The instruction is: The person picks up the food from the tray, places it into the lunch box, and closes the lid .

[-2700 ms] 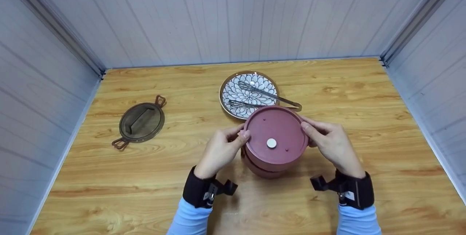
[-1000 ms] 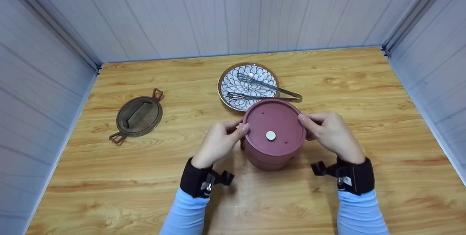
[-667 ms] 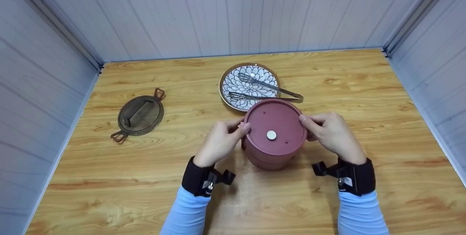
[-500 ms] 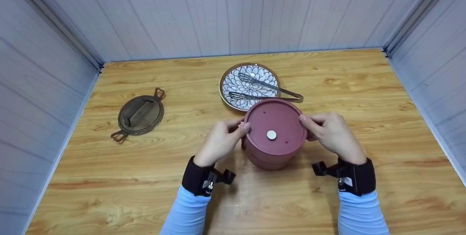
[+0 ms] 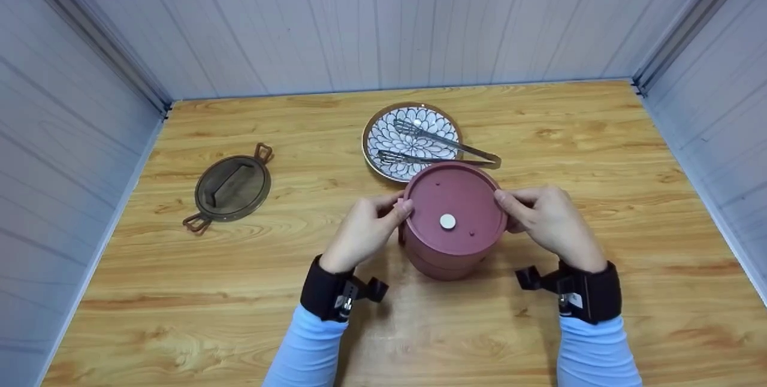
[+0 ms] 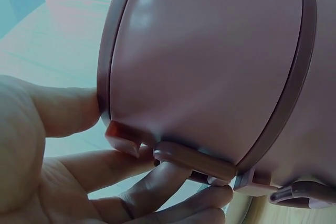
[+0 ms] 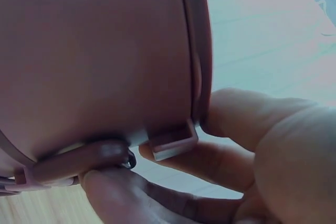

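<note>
A round, maroon stacked lunch box [image 5: 446, 261] stands upright at the middle front of the table. Its lid [image 5: 455, 201] carries a white round button and two small bumps. From the left, my left hand [image 5: 367, 228] grips the upper tier, thumb on the lid's rim; in the left wrist view its fingers [image 6: 157, 182] curl under a side latch [image 6: 194, 161]. My right hand [image 5: 548, 222] holds the opposite side likewise, thumb at the rim. The right wrist view shows a fingertip against the other latch [image 7: 84, 160]. The tiers meet at a seam with no gap showing.
Behind the lunch box lies a flower-patterned plate [image 5: 383, 138] with a brown rim. Metal tongs [image 5: 473, 152] with whisk-like ends rest across it. To the left is a dark, round two-handled lid-like piece [image 5: 233, 189] with a raised grip. Pale panels [image 5: 359, 21] wall the table.
The upper tier, which showed a gap above the lower one at first, has come down onto it. Both hands keep their hold; the latest frames differ only by a slight view shift.
</note>
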Demonstrator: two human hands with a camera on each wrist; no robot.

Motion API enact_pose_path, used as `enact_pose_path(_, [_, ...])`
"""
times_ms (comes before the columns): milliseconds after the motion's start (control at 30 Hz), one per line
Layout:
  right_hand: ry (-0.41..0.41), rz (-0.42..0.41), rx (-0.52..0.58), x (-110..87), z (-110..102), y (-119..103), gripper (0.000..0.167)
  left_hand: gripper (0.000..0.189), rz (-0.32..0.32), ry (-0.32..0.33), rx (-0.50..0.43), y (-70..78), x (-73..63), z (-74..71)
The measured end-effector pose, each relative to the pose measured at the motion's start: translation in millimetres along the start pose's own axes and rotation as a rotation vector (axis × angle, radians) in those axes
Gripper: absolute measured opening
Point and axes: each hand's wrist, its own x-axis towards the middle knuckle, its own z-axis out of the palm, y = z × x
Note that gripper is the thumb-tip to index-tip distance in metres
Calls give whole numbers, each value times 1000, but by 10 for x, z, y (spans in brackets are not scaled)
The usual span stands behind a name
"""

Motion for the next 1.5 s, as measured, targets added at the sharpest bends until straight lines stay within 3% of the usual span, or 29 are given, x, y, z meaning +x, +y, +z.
enact_pose_path(300, [-76, -20, -7, -12, -77, 44, 38, 30, -27, -28, -16, 11, -31, -81])
enact_pose_path(533, [-160, -33, -110, -68, -159, 72, 34, 31, 25, -41, -16, -18, -23, -102])
enact_pose_path(700, [-224, -89, -193, -69, -159, 108, 38, 34, 25, -51, 0, -33, -42, -126])
enact_pose_path(1033, [-207, -107, -166, -33, -164, 154, 38, 34, -40, -64, -81, -45, -22, -170])
enact_pose_path(1333, [-196, -38, -216, -71, -251, 214, 40, 34, -122, -23, 4, -144, -3, -191])
enact_pose_path(1500, [-233, -7, -288, -28, -196, 251, 37, 27, -135, -13, 151, -204, 22, -102])
